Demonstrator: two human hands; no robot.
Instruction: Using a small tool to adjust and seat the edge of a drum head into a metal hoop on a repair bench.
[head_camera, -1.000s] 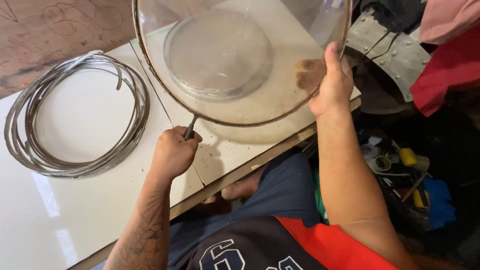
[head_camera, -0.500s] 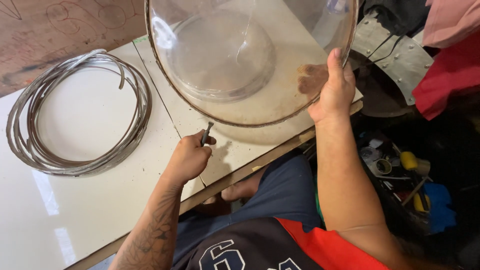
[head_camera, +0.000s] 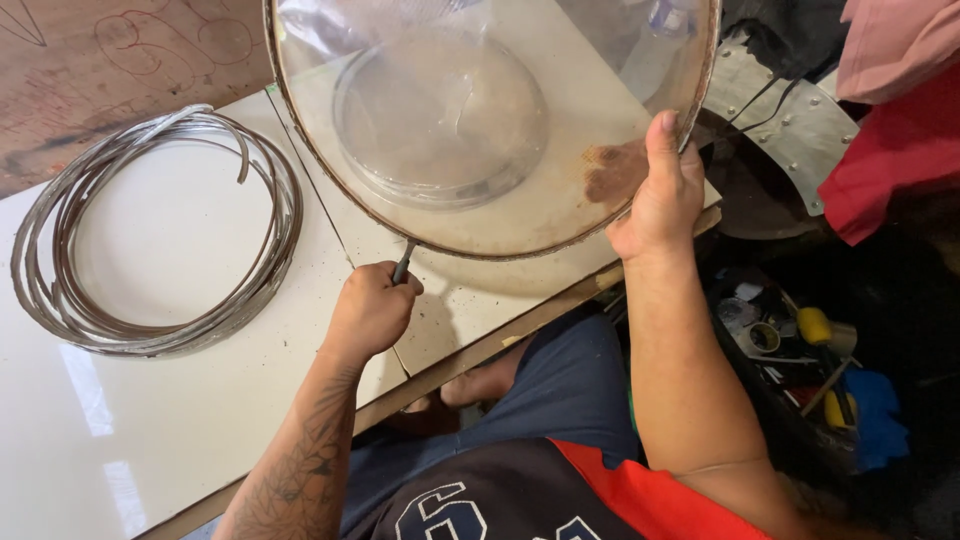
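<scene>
Head view: right hand (head_camera: 660, 195) grips the rim of a large round clear plastic dome with a brown-stained edge (head_camera: 480, 130), tilted up off the white tabletop (head_camera: 180, 400). Left hand (head_camera: 370, 310) is fisted around a thin dark metal tool (head_camera: 404, 262) (tip at the dome's lower rim). A coil of grey-brown trim strip (head_camera: 150, 230) lies well to the left
</scene>
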